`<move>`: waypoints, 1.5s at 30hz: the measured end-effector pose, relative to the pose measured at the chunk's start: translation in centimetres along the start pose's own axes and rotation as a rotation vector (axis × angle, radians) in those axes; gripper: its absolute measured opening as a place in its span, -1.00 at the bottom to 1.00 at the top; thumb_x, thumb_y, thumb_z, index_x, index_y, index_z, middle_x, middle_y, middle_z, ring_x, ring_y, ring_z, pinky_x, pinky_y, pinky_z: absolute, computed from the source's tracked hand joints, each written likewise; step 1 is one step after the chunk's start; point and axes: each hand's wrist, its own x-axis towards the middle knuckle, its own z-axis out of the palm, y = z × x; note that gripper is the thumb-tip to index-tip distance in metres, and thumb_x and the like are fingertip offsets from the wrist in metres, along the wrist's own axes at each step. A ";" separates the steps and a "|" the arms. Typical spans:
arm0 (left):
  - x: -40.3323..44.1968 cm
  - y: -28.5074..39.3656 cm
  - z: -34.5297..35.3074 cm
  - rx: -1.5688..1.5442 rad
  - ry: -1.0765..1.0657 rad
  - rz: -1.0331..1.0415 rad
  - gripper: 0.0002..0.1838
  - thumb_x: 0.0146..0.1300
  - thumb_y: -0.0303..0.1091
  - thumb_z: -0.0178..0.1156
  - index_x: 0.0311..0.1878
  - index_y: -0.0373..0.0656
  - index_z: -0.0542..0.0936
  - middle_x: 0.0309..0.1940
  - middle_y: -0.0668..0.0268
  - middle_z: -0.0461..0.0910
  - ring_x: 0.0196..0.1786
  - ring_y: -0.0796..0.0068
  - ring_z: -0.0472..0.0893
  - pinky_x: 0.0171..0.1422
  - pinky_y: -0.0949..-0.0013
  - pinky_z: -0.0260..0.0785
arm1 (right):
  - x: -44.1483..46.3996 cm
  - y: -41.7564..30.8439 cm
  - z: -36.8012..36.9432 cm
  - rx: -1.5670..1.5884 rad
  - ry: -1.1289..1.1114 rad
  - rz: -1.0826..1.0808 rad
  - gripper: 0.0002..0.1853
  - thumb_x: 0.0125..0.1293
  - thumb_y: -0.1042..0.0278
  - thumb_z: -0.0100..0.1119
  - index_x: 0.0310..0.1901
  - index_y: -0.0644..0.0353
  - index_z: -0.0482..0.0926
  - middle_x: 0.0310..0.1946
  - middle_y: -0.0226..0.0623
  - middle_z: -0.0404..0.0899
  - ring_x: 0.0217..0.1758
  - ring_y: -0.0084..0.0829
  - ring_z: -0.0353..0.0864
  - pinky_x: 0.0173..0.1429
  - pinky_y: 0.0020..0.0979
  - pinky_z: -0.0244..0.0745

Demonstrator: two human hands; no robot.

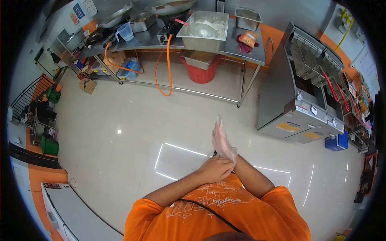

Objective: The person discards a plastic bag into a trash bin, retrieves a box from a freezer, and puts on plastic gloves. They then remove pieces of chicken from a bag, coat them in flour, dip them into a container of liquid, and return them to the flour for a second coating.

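My right hand (223, 141) points forward inside a thin, clear plastic glove (230, 152), its fingers stretched out and holding nothing. My left hand (216, 168) is bare and lies across the right wrist, with its fingers closed at the cuff of that glove. The left fingertips are partly hidden against the glove and wrist. Both hands are in front of my orange shirt, above the tiled floor.
Ahead stands a steel table (257, 57) bearing a large white-dusted tub (203, 47), a bagged orange food (249, 39) and burners. Beneath are a red bucket (200, 73) and a hanging orange hose (169, 76). A steel fryer (277, 92) with baskets is at right, a white chest (76, 209) at lower left.
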 end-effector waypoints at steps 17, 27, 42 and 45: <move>10.1 -5.6 -4.3 0.006 -0.028 -0.189 -0.67 0.18 -0.49 0.01 0.05 -0.12 0.43 -0.28 0.01 0.59 -0.25 -0.03 0.60 -0.20 0.08 0.46 | 9.6 -4.4 -5.5 -0.855 0.165 -0.044 -0.18 0.32 -0.23 -0.12 0.47 -0.04 -0.17 0.44 -0.03 -0.03 0.44 -0.06 0.10 0.47 -0.35 -0.02; 27.7 -14.7 -8.4 -0.243 -0.197 -0.133 -0.75 0.28 -0.48 -0.02 0.01 -0.10 0.47 -0.33 0.03 0.61 -0.27 0.01 0.61 -0.19 0.16 0.44 | 24.1 -12.8 -18.3 -0.430 0.171 0.177 -0.23 0.36 -0.37 -0.40 0.43 0.00 0.06 0.12 -0.07 0.47 -0.05 -0.28 0.58 0.16 -0.40 0.37; 38.6 -33.1 -25.2 -0.698 0.569 -0.652 -0.65 0.40 -0.08 -0.05 -0.04 -0.16 0.50 -0.31 0.35 0.53 -0.33 0.50 0.54 -0.27 0.43 0.36 | 44.9 -32.7 -29.2 -0.047 0.585 -0.209 -0.36 0.33 -0.26 -0.13 0.17 0.15 0.42 -0.28 -0.28 0.50 -0.45 -0.48 0.57 -0.33 -0.49 0.48; 37.6 -37.7 -26.3 -0.934 0.539 -0.772 -0.55 0.39 0.07 -0.14 -0.08 -0.13 0.50 -0.28 0.34 0.54 -0.27 0.49 0.55 -0.25 0.42 0.33 | 47.6 -32.7 -30.5 0.043 0.633 -0.196 -0.39 0.32 -0.19 -0.05 0.18 0.15 0.41 -0.24 -0.24 0.48 -0.42 -0.44 0.59 -0.29 -0.46 0.52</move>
